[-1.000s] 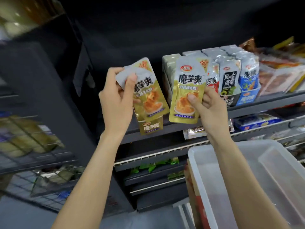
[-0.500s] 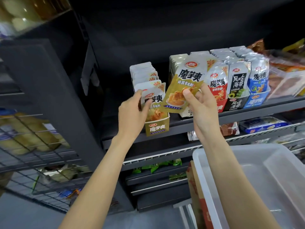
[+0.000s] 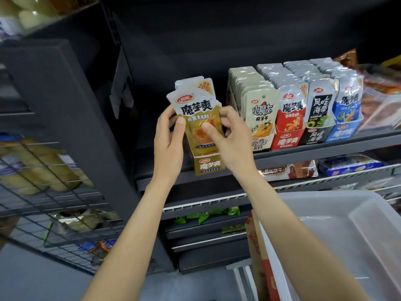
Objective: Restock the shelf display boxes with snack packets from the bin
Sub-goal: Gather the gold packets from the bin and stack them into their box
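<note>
A gold-and-white snack packet (image 3: 194,114) stands upright at the front of the gold display box (image 3: 209,167) on the dark shelf (image 3: 325,151). My left hand (image 3: 169,144) holds its left edge, thumb on the front. My right hand (image 3: 230,137) pinches its right side, thumb pressed on the front. More gold packets (image 3: 199,84) stand behind it in the same box. The white plastic bin (image 3: 347,235) sits at the lower right; its inside looks bare in the part I see.
Right of the gold box stand beige (image 3: 260,118), red (image 3: 291,118), black (image 3: 319,118) and blue (image 3: 347,114) display boxes, all full of packets. A wire rack (image 3: 43,181) with bagged goods is on the left. Lower shelves hold biscuits (image 3: 288,170) and green packets (image 3: 206,216).
My right hand brought its gold packet left to the gold box. My left hand let its earlier packet settle into the box, and both hands now hold the front packet together.
</note>
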A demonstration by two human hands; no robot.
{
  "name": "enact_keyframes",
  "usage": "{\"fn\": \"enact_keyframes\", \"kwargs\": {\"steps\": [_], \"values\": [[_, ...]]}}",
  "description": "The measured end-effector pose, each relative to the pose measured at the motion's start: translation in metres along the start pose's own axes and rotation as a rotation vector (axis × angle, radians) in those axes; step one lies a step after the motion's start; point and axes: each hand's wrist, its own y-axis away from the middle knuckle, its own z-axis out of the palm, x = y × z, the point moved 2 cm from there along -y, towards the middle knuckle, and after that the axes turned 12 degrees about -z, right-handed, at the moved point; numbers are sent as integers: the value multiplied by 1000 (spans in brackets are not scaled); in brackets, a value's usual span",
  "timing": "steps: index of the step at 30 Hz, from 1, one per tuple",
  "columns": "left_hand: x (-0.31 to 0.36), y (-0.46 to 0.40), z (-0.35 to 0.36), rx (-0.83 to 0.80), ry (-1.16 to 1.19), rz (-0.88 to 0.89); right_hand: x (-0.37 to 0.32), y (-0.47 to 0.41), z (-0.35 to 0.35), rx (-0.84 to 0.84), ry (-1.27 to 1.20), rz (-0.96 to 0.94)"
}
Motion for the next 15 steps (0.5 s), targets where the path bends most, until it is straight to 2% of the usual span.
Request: {"fn": "enact_keyframes", "kwargs": {"steps": [4,7,9,11,15], "values": [[3,1,-1,-21,6,31,2,4,-5,-18,58,13],[5,1,1,-33,-23,22,10,15,-8,-78,366,-56],[5,1,4,-24,-79,24,17,19,-10,-97,495,-34],[2,-1,4,-4,-135,8,16,20,-12,-94,450,22],[5,-6,5,-14,-160,-116,1,8,-14,-76,151,5]]}}
